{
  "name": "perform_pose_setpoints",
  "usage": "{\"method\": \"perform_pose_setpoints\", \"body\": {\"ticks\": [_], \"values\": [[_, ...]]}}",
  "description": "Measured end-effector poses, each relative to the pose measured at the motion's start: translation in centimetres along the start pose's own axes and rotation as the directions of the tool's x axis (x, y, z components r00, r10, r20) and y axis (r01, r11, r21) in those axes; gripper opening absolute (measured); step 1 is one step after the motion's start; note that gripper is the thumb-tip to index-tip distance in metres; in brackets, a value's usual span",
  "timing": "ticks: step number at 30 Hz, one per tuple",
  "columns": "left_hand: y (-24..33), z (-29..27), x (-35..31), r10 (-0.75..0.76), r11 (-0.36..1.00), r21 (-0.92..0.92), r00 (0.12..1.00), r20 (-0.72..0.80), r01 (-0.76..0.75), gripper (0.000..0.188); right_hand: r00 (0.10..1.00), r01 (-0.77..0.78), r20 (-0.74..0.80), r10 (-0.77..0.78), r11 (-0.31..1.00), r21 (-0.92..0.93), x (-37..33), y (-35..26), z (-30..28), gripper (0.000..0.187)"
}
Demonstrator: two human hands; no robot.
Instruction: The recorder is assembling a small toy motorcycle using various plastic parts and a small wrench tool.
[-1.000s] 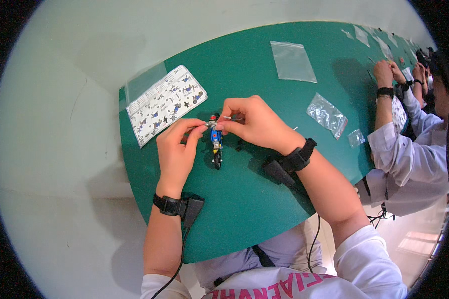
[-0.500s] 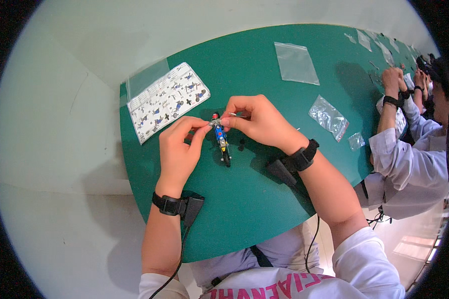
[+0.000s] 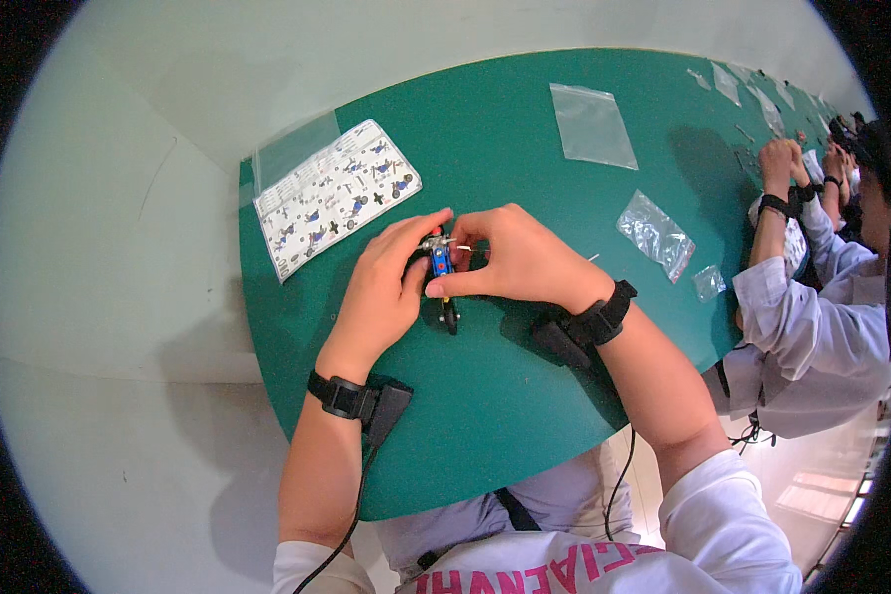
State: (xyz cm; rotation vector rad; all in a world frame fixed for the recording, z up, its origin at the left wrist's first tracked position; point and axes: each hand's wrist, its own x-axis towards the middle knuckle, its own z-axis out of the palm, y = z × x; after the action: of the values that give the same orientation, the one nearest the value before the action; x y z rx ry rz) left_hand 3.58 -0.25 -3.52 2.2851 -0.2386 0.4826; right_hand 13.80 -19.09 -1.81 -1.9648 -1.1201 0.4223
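A small toy model (image 3: pixel 442 265) with a blue body, a red top and black wheels stands on the green table (image 3: pixel 505 416). My left hand (image 3: pixel 381 292) pinches its left side with thumb and fingers. My right hand (image 3: pixel 520 259) grips its right side, and a thin metal pin sticks out near the fingertips. Both wrists wear black bands with small boxes and cables.
A printed instruction sheet (image 3: pixel 335 196) lies at the table's left end beside a clear sleeve. Clear plastic bags (image 3: pixel 592 125), (image 3: pixel 655 234) and a tiny one (image 3: pixel 708 282) lie to the right. Another person in a light shirt (image 3: pixel 812 317) works at the right, hands on the table.
Both hands have stayed on the model, turning and shifting it slightly. The person at the right has moved their hands a little farther along the table.
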Motion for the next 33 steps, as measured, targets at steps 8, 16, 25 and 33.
{"method": "perform_pose_setpoints", "body": {"ticks": [8, 16, 25, 33], "values": [[-0.2, -0.7, -0.3, -0.031, 0.999, -0.007, 0.999, -0.006, 0.031, 0.032, 0.999, -0.028, 0.05, 0.015, 0.963, 0.266, 0.1, 1.0, 0.6, 0.051], [0.4, -2.6, -1.0, -0.183, 0.953, -0.217, 0.973, 0.144, 0.211, 0.023, 0.993, 0.006, -0.108, 0.051, 0.881, 0.472, 0.4, -0.5, -0.1, 0.06], [0.4, -2.3, -1.2, -0.349, 0.689, -0.659, 0.935, 0.062, 0.301, 0.026, 0.985, -0.015, -0.149, 0.083, 0.913, 0.407, -0.3, -1.2, -0.9, 0.058], [1.0, -2.4, -1.4, -0.316, 0.726, -0.62, 0.945, 0.081, 0.296, 0.029, 0.993, 0.018, -0.107, 0.043, 0.861, 0.509, -0.4, -1.1, -0.9, 0.031]]}}
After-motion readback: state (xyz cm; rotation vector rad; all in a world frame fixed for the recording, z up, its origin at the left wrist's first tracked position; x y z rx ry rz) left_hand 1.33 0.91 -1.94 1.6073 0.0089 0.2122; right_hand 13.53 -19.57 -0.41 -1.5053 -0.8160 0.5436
